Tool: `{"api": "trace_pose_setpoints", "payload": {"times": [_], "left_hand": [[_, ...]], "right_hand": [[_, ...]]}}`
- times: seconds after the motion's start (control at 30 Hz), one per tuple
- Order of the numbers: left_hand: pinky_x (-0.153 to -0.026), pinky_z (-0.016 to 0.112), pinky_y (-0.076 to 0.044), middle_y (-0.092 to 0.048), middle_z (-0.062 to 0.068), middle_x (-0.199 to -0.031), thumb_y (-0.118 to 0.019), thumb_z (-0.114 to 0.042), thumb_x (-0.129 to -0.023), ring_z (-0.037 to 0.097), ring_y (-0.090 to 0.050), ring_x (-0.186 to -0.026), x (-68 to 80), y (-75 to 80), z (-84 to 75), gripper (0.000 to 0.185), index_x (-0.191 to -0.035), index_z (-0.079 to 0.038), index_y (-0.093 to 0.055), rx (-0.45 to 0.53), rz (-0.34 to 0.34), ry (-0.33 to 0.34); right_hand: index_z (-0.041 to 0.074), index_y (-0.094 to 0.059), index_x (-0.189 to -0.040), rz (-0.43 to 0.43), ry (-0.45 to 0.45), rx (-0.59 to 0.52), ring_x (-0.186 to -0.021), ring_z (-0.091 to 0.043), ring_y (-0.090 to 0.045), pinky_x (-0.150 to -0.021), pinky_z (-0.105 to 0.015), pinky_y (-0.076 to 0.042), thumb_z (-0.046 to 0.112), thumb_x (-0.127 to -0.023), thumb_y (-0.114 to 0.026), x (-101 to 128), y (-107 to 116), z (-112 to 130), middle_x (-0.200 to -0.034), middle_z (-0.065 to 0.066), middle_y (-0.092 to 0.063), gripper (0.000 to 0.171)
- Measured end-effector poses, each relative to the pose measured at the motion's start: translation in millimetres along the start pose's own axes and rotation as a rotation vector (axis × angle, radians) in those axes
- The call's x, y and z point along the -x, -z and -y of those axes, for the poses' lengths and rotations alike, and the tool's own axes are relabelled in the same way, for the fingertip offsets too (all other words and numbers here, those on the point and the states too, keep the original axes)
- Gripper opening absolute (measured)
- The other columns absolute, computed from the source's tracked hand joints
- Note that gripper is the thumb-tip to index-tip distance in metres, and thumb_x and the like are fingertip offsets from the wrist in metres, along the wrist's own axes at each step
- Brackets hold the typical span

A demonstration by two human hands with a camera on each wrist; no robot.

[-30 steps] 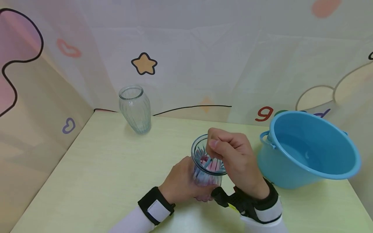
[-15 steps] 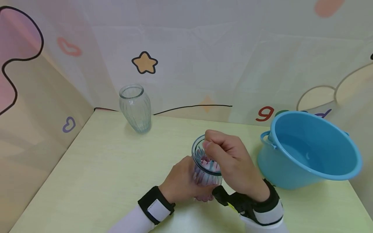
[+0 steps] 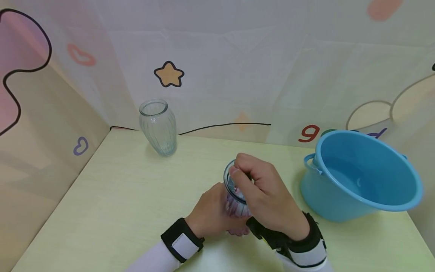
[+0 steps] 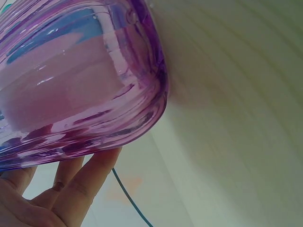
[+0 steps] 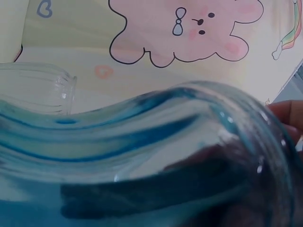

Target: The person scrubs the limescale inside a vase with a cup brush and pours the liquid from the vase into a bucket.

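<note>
Tabletop (image 3: 112,196) in the head view is pale yellow-green with faint wood grain, boxed in by soft fabric walls printed with a star, hearts and cartoon outlines. A clear ribbed glass vase (image 3: 158,127) stands upright near the back left corner, well apart from the hands. A glossy blue plastic basin (image 3: 360,175) with a small side handle sits at the right, tilted toward the camera. Centre front, the left hand (image 3: 212,211) wraps the lower body of a tinted ribbed vase (image 3: 234,194), purple low and blue toward the rim, standing on the table. The right hand (image 3: 263,196) covers its mouth, fingers curled and pinched over the rim; what they pinch cannot be told. Left wrist view: the purple ribbed base (image 4: 80,85) fills the frame, fingers (image 4: 85,184) pressed against its underside. Right wrist view: the blue-streaked glass rim (image 5: 151,142) is close and blurred, fingertips (image 5: 286,118) at its right edge, the clear vase (image 5: 35,87) behind.
</note>
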State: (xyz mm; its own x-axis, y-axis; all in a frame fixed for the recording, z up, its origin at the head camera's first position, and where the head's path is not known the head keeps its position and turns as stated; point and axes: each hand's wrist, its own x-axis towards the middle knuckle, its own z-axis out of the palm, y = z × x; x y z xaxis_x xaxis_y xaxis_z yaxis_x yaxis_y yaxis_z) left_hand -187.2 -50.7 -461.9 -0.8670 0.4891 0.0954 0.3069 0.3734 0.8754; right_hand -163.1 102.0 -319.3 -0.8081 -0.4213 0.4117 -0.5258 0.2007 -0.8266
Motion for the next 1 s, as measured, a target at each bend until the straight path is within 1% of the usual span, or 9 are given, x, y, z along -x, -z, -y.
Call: {"api": "trace_pose_setpoints", "payload": {"times": [0.07, 0.17, 0.3, 0.4, 0.53, 0.63, 0.73, 0.9, 1.0], "left_hand": [[-0.075, 0.026, -0.058, -0.072, -0.016, -0.089, -0.091, -0.042, -0.075, 0.004, -0.071, -0.080, -0.4, -0.2, 0.4, 0.049, -0.110, -0.033, -0.058, 0.030, 0.016, -0.012], [-0.075, 0.026, -0.058, -0.072, -0.016, -0.088, -0.091, -0.040, -0.075, 0.004, -0.071, -0.080, -1.0, -0.3, 0.1, 0.049, -0.110, -0.034, -0.059, 0.037, 0.014, -0.017], [-0.079, 0.026, -0.057, -0.072, -0.016, -0.093, -0.094, -0.040, -0.072, 0.004, -0.070, -0.084, 0.1, 0.2, -1.7, 0.057, -0.114, -0.035, -0.056, 0.036, -0.001, 0.015], [-0.076, 0.027, -0.058, -0.074, -0.013, -0.085, -0.094, -0.038, -0.071, 0.008, -0.073, -0.074, 1.4, -0.1, -3.2, 0.056, -0.112, -0.033, -0.057, 0.080, 0.020, 0.048], [-0.076, 0.028, -0.059, -0.075, -0.011, -0.084, -0.094, -0.037, -0.071, 0.010, -0.074, -0.070, 2.4, -0.3, -3.7, 0.055, -0.112, -0.033, -0.058, 0.110, 0.027, 0.067], [-0.081, 0.028, -0.059, -0.074, -0.013, -0.092, -0.094, -0.039, -0.071, 0.008, -0.073, -0.078, 2.2, -0.6, -2.8, 0.057, -0.115, -0.035, -0.057, 0.097, 0.016, 0.070], [-0.083, 0.028, -0.058, -0.074, -0.015, -0.095, -0.093, -0.041, -0.072, 0.007, -0.073, -0.082, 1.7, -1.1, -1.7, 0.055, -0.115, -0.037, -0.058, 0.075, 0.014, 0.071], [-0.088, 0.028, -0.056, -0.072, -0.020, -0.100, -0.091, -0.044, -0.074, 0.004, -0.070, -0.091, 0.6, -2.3, -1.1, 0.056, -0.117, -0.040, -0.056, 0.028, 0.004, 0.062], [-0.092, 0.031, -0.055, -0.071, -0.021, -0.104, -0.091, -0.047, -0.073, 0.005, -0.068, -0.096, -0.1, -2.6, -1.0, 0.060, -0.121, -0.042, -0.054, 0.009, -0.008, 0.043]], "right_hand": [[0.014, -0.043, -0.067, 0.004, 0.008, 0.021, -0.061, -0.015, -0.041, -0.049, -0.031, -0.032, 0.002, -0.104, -0.049, 0.1, 0.0, 0.6, -0.068, 0.001, -0.036, 0.039], [0.014, -0.042, -0.068, 0.003, 0.013, 0.025, -0.060, -0.015, -0.040, -0.049, -0.030, -0.031, 0.003, -0.104, -0.048, -0.4, 0.3, 0.4, -0.068, 0.001, -0.035, 0.039], [0.013, -0.042, -0.070, -0.004, 0.001, -0.016, -0.060, -0.017, -0.042, -0.048, -0.031, -0.031, 0.005, -0.106, -0.047, -1.2, 1.1, -1.1, -0.068, -0.001, -0.035, 0.037], [0.013, -0.042, -0.072, -0.013, -0.006, -0.040, -0.062, -0.018, -0.043, -0.049, -0.031, -0.032, 0.006, -0.107, -0.046, -1.1, 1.4, -1.2, -0.068, -0.001, -0.035, 0.036], [0.012, -0.041, -0.074, -0.039, 0.027, -0.074, -0.065, -0.019, -0.045, -0.052, -0.031, -0.035, 0.004, -0.107, -0.044, -1.2, 1.4, -0.8, -0.070, 0.001, -0.038, 0.034], [0.010, -0.041, -0.075, -0.073, 0.085, -0.097, -0.066, -0.019, -0.043, -0.054, -0.031, -0.034, 0.000, -0.106, -0.044, -1.2, 1.5, -0.8, -0.072, 0.001, -0.038, 0.032], [0.009, -0.042, -0.075, -0.113, 0.136, -0.121, -0.066, -0.018, -0.040, -0.053, -0.032, -0.031, -0.003, -0.104, -0.043, -1.3, 2.2, -0.9, -0.072, -0.001, -0.035, 0.031], [0.007, -0.043, -0.074, -0.177, 0.177, -0.176, -0.064, -0.016, -0.039, -0.049, -0.033, -0.029, -0.006, -0.103, -0.039, -0.1, 4.5, -0.3, -0.071, -0.002, -0.033, 0.032], [0.006, -0.043, -0.074, -0.213, 0.213, -0.189, -0.064, -0.015, -0.038, -0.052, -0.030, -0.029, -0.009, -0.101, -0.038, 1.6, 6.1, 0.8, -0.071, -0.002, -0.033, 0.031]]}}
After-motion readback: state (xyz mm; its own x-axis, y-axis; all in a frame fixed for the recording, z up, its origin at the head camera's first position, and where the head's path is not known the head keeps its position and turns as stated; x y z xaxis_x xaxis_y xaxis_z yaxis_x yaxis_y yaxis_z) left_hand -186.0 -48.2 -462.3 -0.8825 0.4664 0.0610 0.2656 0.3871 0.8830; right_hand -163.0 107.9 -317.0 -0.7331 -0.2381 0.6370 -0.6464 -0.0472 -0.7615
